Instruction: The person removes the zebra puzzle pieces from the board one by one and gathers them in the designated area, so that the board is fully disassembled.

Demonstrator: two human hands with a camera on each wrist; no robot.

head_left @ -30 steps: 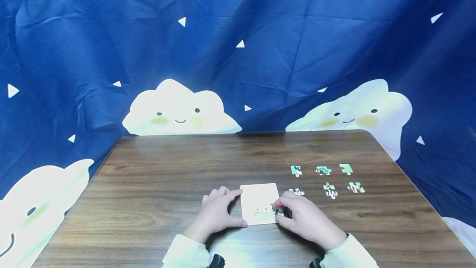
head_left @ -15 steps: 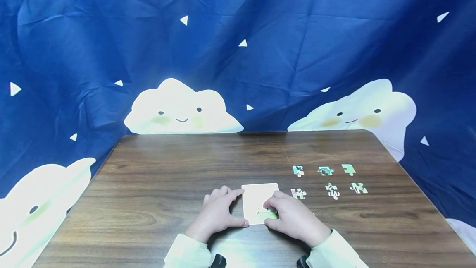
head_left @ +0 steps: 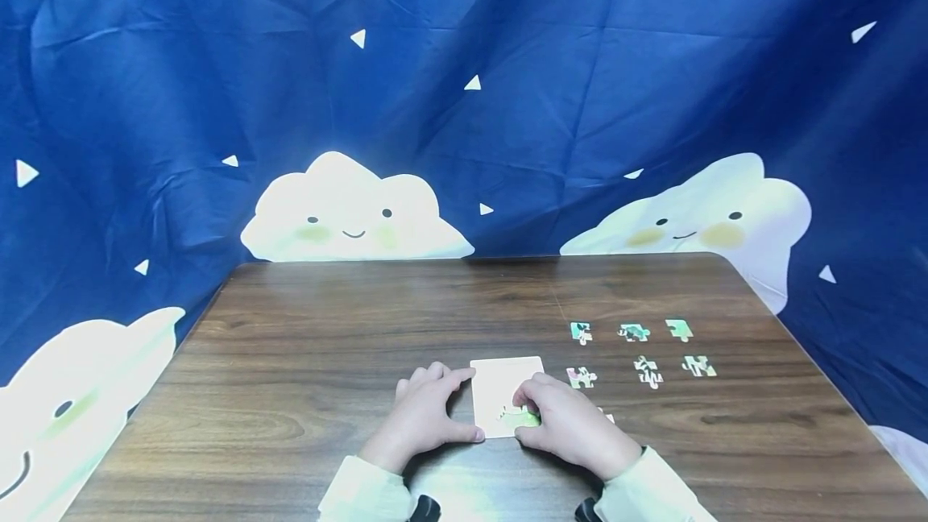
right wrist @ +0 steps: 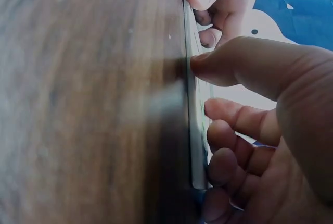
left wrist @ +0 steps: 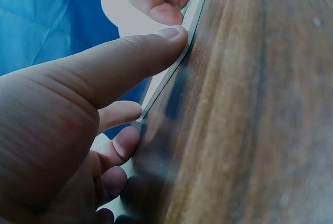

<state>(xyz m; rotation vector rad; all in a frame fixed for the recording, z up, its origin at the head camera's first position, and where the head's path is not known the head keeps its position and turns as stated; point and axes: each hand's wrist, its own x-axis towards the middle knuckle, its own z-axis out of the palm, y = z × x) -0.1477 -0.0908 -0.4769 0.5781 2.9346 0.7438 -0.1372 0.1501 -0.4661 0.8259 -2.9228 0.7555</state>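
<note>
A square white puzzle board (head_left: 493, 385) lies flat on the table. Green printed puzzle (head_left: 524, 419) shows on its near right part, partly covered by my right hand (head_left: 569, 425). The bent thumb and index finger of that hand pinch a puzzle piece down on the board; fingers mostly hide the piece. In the right wrist view the right thumb (right wrist: 213, 69) sits at the board's near edge. My left hand (head_left: 419, 417) spans the board's left side, index finger at the far corner. The left thumb (left wrist: 140, 52) lies straight across the near corner.
Several loose puzzle pieces lie in two rows to the right, among them a green piece (head_left: 680, 329), a teal piece (head_left: 634, 333) and a pinkish piece (head_left: 582, 378). Another piece (head_left: 609, 417) peeks out behind my right hand. A blue curtain (head_left: 464, 103) hangs beyond the wooden table (head_left: 326, 312).
My right hand has moved left from the board's right edge onto its near right part, carrying a piece. It has barely moved in the last half second. The left hand stays put.
</note>
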